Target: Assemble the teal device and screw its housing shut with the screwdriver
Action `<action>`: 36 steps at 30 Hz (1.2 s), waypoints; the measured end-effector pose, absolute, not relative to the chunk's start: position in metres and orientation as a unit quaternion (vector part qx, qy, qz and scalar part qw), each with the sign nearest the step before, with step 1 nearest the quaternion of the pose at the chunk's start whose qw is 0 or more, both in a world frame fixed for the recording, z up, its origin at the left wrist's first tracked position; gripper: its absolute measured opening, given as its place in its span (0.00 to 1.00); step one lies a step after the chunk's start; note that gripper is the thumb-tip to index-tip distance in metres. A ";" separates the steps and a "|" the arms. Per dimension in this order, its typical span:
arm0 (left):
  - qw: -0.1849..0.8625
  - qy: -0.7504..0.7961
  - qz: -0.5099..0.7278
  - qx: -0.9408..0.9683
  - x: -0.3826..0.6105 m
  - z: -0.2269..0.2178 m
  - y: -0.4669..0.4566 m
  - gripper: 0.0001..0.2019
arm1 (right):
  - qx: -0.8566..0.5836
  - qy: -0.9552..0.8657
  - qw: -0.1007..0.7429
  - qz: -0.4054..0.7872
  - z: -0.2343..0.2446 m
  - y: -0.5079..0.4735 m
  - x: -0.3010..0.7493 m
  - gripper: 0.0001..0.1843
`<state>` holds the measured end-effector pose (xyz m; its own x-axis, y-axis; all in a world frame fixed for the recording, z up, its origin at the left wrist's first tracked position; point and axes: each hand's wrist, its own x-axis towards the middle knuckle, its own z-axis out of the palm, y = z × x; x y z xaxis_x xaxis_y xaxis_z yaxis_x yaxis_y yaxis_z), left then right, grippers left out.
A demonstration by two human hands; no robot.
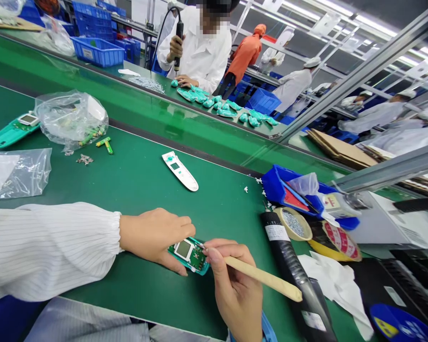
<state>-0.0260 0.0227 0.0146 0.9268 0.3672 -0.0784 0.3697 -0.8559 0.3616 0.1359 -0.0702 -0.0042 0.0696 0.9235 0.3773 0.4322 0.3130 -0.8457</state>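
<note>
My left hand (160, 237) grips a teal plastic housing (200, 272) from its left end, thumb on the near side and fingers on the far side. Inside the housing lies a green circuit board (197, 259) with a small white-framed screen (184, 249). My right hand (235, 280) pinches a slim tool with a beige, stick-like handle (264, 278). Its tip is over the right end of the board; fingers partly hide it, and I cannot tell whether it touches. Beyond my hands lies a white housing cover (180, 171) with a window cut in it.
At the right lie a black electric screwdriver (288, 270), a round dish of screws (294, 224), a tape roll (337, 240) and a blue bin (288, 190). Left are a plastic bag of parts (71, 118) and another teal housing (14, 130). A co-worker (199, 47) works behind the green partition (146, 111).
</note>
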 end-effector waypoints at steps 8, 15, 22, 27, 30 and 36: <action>0.183 0.191 0.005 0.964 -0.027 0.013 0.022 0.21 | -0.543 -0.638 0.495 0.230 -0.003 -0.068 0.133 0.05; 0.179 0.201 0.014 0.963 -0.027 0.009 0.020 0.21 | -0.562 -0.633 0.481 0.229 -0.003 -0.067 0.131 0.05; 0.177 0.199 0.028 0.964 -0.029 0.006 0.018 0.21 | -0.587 -0.641 0.446 0.213 0.001 -0.065 0.131 0.06; 0.190 0.205 0.033 0.960 -0.029 0.008 0.017 0.21 | -0.599 -0.640 0.431 0.212 0.002 -0.063 0.131 0.07; 0.201 0.221 0.026 0.954 -0.029 0.011 0.016 0.21 | -0.605 -0.612 0.452 0.235 0.000 -0.064 0.129 0.07; 0.207 0.238 0.025 0.949 -0.029 0.010 0.013 0.22 | -0.591 -0.494 0.575 0.276 0.007 -0.068 0.143 0.08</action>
<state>-0.0290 0.0134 0.0097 0.8858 0.4612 -0.0511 0.4405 -0.8012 0.4051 0.1432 -0.0682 0.0068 0.3593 0.9013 0.2422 0.2663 0.1497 -0.9522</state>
